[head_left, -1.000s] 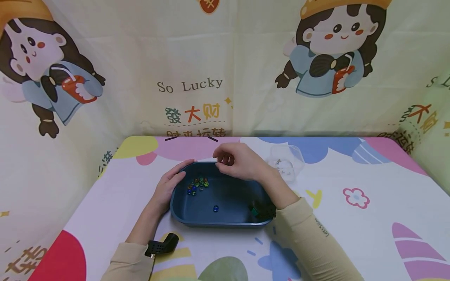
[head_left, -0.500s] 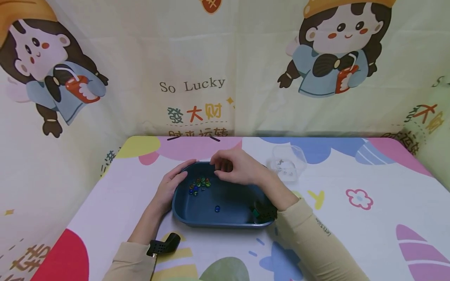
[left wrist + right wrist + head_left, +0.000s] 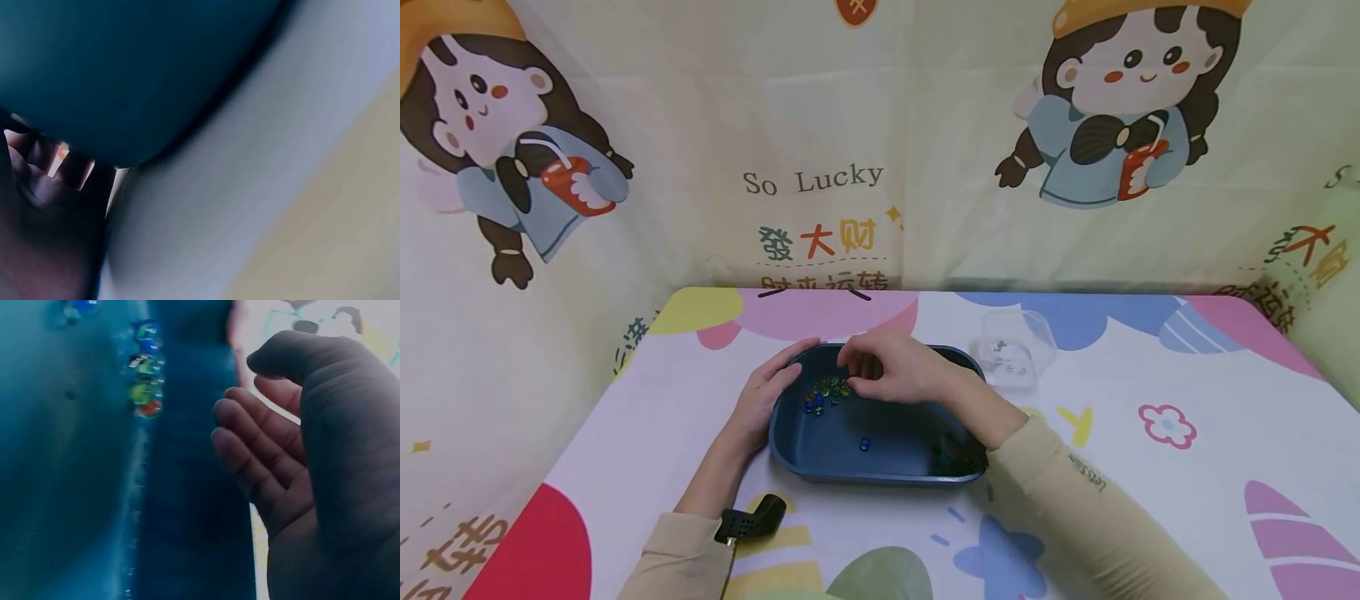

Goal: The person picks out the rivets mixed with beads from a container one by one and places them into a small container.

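Note:
A dark blue rectangular basin with rounded corners sits on the table. My left hand holds its left end, thumb over the rim and fingers along the outside; the left wrist view shows this hand against the basin's wall. Several glass marbles cluster at the basin's far left inside, and one blue marble lies apart near the front. Over the basin's far side hovers my right hand, fingers loosely bent. In the right wrist view, a gap separates its bare fingers from the marbles.
Behind the basin's right end stands a clear plastic container with small bits visible in it. A patterned cloth covers the table, and a printed curtain hangs behind. A black wrist camera is on my left wrist.
My right hand has come down and slightly left, from above the basin's far rim to beside the marble cluster. The left hand keeps its hold on the basin.

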Available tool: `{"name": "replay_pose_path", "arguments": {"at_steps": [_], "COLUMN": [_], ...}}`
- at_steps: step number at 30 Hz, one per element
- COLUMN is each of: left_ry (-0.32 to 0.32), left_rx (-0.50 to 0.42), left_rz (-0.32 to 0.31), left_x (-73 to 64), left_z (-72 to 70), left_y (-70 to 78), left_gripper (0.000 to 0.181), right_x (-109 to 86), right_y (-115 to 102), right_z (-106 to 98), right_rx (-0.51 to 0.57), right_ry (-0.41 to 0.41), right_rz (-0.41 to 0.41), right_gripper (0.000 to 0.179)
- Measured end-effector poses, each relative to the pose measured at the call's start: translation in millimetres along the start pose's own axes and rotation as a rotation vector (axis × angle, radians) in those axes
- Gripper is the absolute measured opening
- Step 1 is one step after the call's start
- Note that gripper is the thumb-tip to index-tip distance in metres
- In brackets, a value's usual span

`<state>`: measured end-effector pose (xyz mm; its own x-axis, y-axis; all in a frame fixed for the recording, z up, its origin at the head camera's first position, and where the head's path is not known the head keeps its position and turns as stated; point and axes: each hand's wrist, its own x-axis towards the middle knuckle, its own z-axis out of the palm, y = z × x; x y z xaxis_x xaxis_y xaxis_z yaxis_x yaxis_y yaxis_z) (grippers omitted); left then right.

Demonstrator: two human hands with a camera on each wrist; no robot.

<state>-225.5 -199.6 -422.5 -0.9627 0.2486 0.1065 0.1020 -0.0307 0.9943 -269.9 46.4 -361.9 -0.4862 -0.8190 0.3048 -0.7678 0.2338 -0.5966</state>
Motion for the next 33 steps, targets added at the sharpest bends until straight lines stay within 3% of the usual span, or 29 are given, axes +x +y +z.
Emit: {"name": "replay_pose_path", "arguments": {"at_steps": [9,17,33], "left_ry": [-0.015,-0.006,-0.018], "left_rx": [-0.017,-0.01,-0.017], "left_rz": [0.009,0.009,0.003], "left_x": [0.5,0.0,0.6], "left_z": [-0.9,-2.1,-1.6], "left_y": [-0.9,-2.1,0.1], "left_gripper": [0.046,0.046,0.046], "right_x": [5.6,8.3,16.3], "right_y": [-1,1,-2], "right_z": [11,18,25], "right_rx": [-0.014,-0.038,-0.313], "right_ry": [-0.115,-0.173,-0.305], "right_rz": [0.074,0.088,0.083], "right_gripper": [0.025,0.026,0.031]}}
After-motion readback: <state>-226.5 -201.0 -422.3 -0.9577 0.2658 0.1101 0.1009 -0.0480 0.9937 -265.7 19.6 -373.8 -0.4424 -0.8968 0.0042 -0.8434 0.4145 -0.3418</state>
